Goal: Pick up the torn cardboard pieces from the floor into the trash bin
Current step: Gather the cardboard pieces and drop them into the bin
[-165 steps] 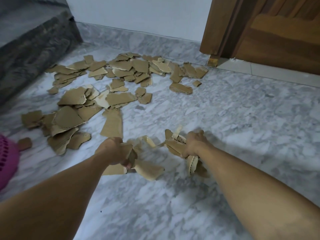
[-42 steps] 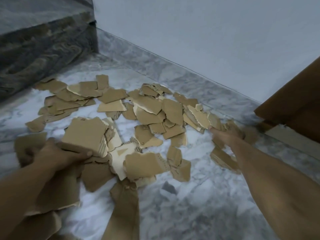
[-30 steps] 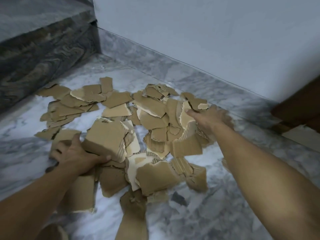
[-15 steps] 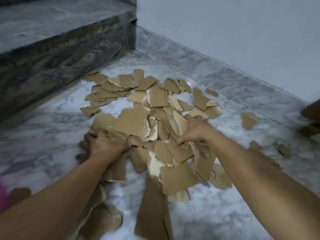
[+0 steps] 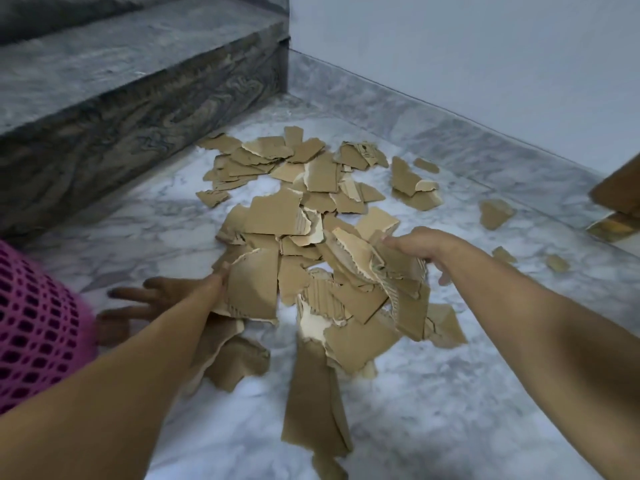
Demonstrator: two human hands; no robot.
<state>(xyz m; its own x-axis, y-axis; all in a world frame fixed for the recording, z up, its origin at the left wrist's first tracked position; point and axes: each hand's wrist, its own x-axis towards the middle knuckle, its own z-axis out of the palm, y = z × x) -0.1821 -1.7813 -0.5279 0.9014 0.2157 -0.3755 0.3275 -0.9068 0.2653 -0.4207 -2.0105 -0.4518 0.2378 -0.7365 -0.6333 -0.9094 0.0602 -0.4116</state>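
Note:
Torn brown cardboard pieces (image 5: 277, 213) lie heaped on the marble floor in the middle of the view. My right hand (image 5: 420, 249) is curled over a bunch of pieces (image 5: 394, 285) at the heap's right side and grips them, tilted up off the floor. My left hand (image 5: 162, 299) rests flat on the floor at the heap's left side, fingers spread and pointing left, thumb against a large rounded piece (image 5: 252, 289). A long strip (image 5: 313, 403) lies nearest me. The pink mesh trash bin (image 5: 34, 327) shows at the left edge, close to my left hand.
A dark marble step (image 5: 121, 109) rises at the upper left. The white wall and its marble skirting (image 5: 467, 133) run behind the heap. A wooden door corner (image 5: 620, 192) is at the right edge. Stray pieces (image 5: 493, 213) lie to the right.
Both hands have raked the pieces into a tighter heap nearer me. My right hand has closed on a bunch. My left hand's fingers have spread out. The pink bin has come into view.

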